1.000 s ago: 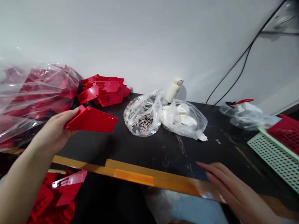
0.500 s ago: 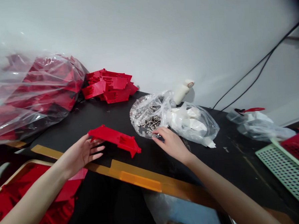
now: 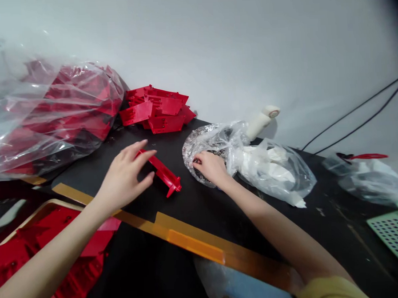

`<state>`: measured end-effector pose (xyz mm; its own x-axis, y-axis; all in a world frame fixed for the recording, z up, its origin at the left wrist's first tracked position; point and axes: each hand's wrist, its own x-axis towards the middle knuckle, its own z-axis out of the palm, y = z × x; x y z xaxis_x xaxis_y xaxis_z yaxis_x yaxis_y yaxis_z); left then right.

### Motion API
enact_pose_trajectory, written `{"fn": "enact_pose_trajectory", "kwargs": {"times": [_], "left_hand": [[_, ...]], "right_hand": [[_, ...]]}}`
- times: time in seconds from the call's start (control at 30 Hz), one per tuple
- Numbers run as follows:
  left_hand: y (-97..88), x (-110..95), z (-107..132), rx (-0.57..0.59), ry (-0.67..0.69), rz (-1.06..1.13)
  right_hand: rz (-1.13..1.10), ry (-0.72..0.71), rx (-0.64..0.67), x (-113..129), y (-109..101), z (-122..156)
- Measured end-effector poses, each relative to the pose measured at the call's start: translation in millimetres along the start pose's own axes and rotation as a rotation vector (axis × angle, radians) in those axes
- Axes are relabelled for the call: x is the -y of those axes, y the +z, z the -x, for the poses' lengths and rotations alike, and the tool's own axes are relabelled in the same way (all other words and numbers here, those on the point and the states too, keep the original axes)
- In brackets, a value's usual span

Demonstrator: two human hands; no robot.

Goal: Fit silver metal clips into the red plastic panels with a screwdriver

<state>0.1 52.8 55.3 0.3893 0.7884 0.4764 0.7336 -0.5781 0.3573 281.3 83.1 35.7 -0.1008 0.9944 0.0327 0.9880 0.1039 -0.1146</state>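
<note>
My left hand (image 3: 123,176) spreads its fingers around one end of a red part (image 3: 166,174) on the table (image 3: 219,214). My right hand (image 3: 211,168) is at the bag (image 3: 198,141) of metal bits (image 3: 221,153), fingers curled. Behind lies a red pile (image 3: 163,107).

The left hand (image 3: 125,177) arches with parted fingers while the right hand (image 3: 211,166) curls inward.

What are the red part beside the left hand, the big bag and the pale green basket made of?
Red part: likely hard plastic, slightly glossy, with moulded-looking walls. Big bag: seemingly thin, clear plastic film; it creases and shines. Pale green basket: probably plastic, fairly matte, evenly coloured, with regular holes.
</note>
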Motion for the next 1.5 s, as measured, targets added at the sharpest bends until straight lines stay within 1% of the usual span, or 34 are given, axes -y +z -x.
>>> {"fn": "enact_pose_trajectory", "kwargs": {"times": [0.03,0.07,0.1,0.13,0.17,0.23,0.3,0.37,0.43,0.5,0.53,0.6,0.67,0.7,0.77,0.8,0.83,0.87,0.93,0.97,1.0,1.03,1.1,1.13,1.17,1.2,1.23,1.3,1.43,1.5], "left_hand": [[4.0,0,-3,0.057,0.149,-0.044],[7.9,2,-4,0.114,0.252,-0.059],[11.6,4,-4,0.154,0.311,-0.058],[14.7,7,-2,0.17,0.337,-0.048],[17.4,9,1,0.166,0.345,-0.035],[21.8,9,12,0.124,0.361,-0.009],[26.4,3,25,0.069,0.404,-0.006],[31.4,-11,39,0.027,0.451,-0.032],[34.9,-27,47,0.004,0.456,-0.06],[34.2,-40,46,0.005,0.43,-0.057],[32.1,-44,41,0.018,0.4,-0.052],[25.6,-47,23,0.114,0.308,-0.068],[18.8,-43,-3,0.263,0.204,-0.087],[16.0,-39,-17,0.38,0.165,-0.086],[11.9,-33,-41,0.692,0.119,-0.056],[10.4,-30,-50,0.776,0.123,-0.048],[9.1,-28,-57,0.835,0.121,-0.043],[8.0,-27,-62,0.879,0.12,-0.024],[6.4,-26,-62,0.949,0.099,0.079],[6.2,-25,-59,0.983,0.061,0.167],[6.8,-25,-54,1.011,-0.007,0.272],[8.4,-24,-48,1.031,-0.103,0.391],[14.5,-24,-31,1.024,-0.377,0.648],[18.8,-25,-22,0.998,-0.524,0.792],[23.5,-26,-14,0.95,-0.66,0.931],[28.3,-28,-6,0.866,-0.775,1.061],[32.7,-31,2,0.803,-0.825,1.126],[39.6,-36,14,0.7,-0.877,1.185],[45.9,-48,28,0.57,-0.921,1.246],[48.1,-53,32,0.507,-0.932,1.288]], "right_hand": [[-0.009,-0.013,0.008,-1,0,1],[-0.022,-0.022,0.015,-2,0,3],[-0.039,-0.028,0.023,-3,1,4],[-0.06,-0.028,0.028,-5,2,4],[-0.086,-0.024,0.03,-7,3,4],[-0.149,-0.011,0.027,-11,5,5],[-0.229,0.004,0.012,-16,5,6],[-0.329,0.029,-0.016,-21,1,11],[-0.45,0.07,-0.048,-24,-6,20],[-0.597,0.113,-0.06,-27,-15,33],[-0.676,0.131,-0.053,-28,-20,39],[-0.829,0.161,-0.016,-28,-28,52],[-0.96,0.189,0.026,-27,-34,63],[-1.018,0.203,0.046,-26,-36,67],[-1.127,0.231,0.087,-23,-37,73],[-1.18,0.246,0.111,-21,-37,75],[-1.229,0.259,0.138,-19,-36,76],[-1.275,0.272,0.166,-17,-35,77],[-1.349,0.294,0.208,-14,-30,79],[-1.375,0.304,0.221,-13,-27,79],[-1.394,0.314,0.229,-13,-24,80],[-1.406,0.324,0.233,-12,-20,80],[-1.416,0.341,0.232,-13,-14,80],[-1.416,0.348,0.228,-13,-11,79],[-1.415,0.352,0.22,-13,-10,79],[-1.414,0.355,0.21,-14,-9,78],[-1.413,0.356,0.201,-14,-8,76],[-1.409,0.35,0.198,-13,-9,74],[-1.395,0.326,0.232,-8,-14,69],[-1.386,0.318,0.222,-5,-16,66]]}}
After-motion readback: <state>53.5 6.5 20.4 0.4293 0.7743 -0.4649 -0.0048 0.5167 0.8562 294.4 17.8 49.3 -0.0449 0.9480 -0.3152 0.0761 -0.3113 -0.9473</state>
